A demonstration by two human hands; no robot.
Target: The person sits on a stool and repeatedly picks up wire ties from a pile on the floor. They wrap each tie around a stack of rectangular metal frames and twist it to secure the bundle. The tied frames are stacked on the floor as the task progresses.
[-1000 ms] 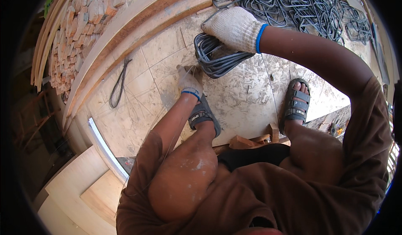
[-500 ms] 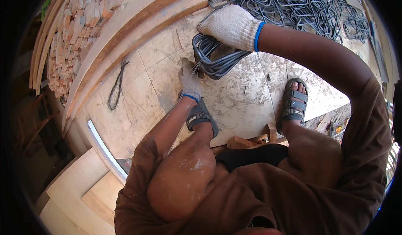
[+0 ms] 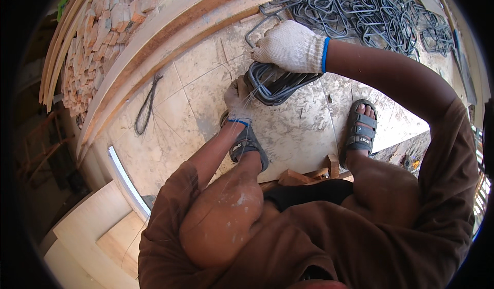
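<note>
Two hands: both wear white knit gloves with blue cuffs and meet at one bundle on the tiled floor [image 3: 170,109].
Right hand [image 3: 290,46]: lies on the far top of the bundle of bent steel rods [image 3: 275,83]; fingers curled down over the rods and closed on them.
Left hand [image 3: 237,99]: sits at the near left end of the same bundle; fingers closed around thin tie wire [image 3: 252,91], whose loose strands fan out toward the left.
Bundle position: on the floor, centre of the scene, just far of the left sandal [image 3: 248,147] and left of the right sandal [image 3: 361,130].
Rod pile [image 3: 370,16]: many loose bent steel rods heaped far right, well apart from the bundle.
Wire loop [image 3: 145,109]: dark, lying on the tiles to the left, near the planks.
Planks [image 3: 170,26]: long wooden boards running along the far left edge of the floor.
Wood offcut [image 3: 303,176]: lies at the near edge of the floor, between the feet.
</note>
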